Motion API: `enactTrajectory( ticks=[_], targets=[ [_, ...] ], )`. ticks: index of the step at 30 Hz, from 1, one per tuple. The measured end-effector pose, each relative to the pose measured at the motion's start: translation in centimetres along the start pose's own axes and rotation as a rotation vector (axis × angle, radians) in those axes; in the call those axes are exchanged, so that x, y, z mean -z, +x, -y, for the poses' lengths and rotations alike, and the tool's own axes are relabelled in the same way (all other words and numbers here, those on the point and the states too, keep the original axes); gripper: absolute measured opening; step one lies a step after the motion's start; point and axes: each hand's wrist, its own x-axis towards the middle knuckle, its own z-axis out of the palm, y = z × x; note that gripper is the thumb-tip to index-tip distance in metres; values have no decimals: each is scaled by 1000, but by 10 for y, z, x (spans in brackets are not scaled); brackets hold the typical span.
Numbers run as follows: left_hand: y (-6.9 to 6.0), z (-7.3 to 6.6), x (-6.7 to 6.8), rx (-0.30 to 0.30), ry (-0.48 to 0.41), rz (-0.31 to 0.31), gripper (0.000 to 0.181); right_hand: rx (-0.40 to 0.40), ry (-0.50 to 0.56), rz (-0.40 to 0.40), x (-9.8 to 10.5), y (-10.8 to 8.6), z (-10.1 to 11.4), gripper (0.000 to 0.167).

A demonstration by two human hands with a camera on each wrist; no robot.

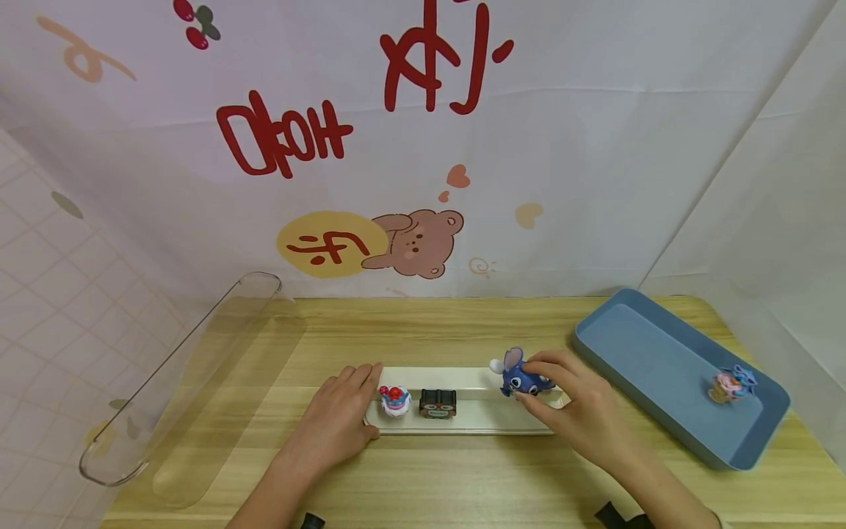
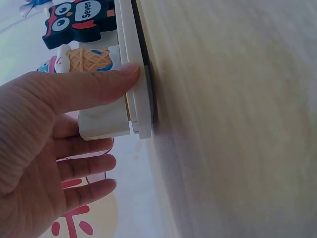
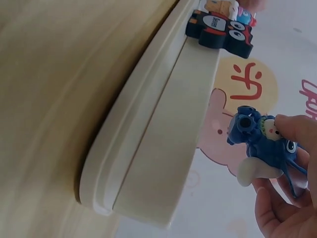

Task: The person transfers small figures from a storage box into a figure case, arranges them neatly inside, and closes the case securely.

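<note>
A long white stepped stand (image 1: 489, 420) lies across the table. My left hand (image 1: 337, 415) grips its left end; in the left wrist view the thumb (image 2: 106, 89) presses the front edge and the index finger is partly hidden behind. Close by, an ice cream cone figurine (image 1: 395, 402) with a red top stands on it. To its right is a dark owl figurine (image 1: 438, 405), marked "Seven" in the left wrist view. My right hand (image 1: 588, 408) pinches a blue big-eared figurine (image 1: 521, 380), held above the stand's right part, apart from it in the right wrist view.
On the right, a blue-grey tray (image 1: 651, 367) holds a small pink and blue figurine (image 1: 732, 383) near its right end. A clear plastic box (image 1: 218, 389) stands at the left. A white printed sheet (image 1: 581, 162) hangs behind the wooden table (image 1: 463, 477).
</note>
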Motion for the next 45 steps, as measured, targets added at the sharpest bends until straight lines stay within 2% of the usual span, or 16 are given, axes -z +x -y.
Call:
enactTrajectory(
  ticks=[9, 16, 35, 45],
  targets=[
    [0, 0, 1, 0, 5, 6, 95, 10, 2, 59, -10, -3, 2, 41],
    [1, 0, 3, -1, 7, 9, 96, 49, 29, 88, -14, -5, 2, 29],
    [0, 1, 2, 12, -2, 13, 97, 90, 30, 146, -31, -11, -1, 52],
    [-1, 0, 1, 9, -7, 10, 96, 113, 53, 203, -37, -16, -4, 51]
  ],
)
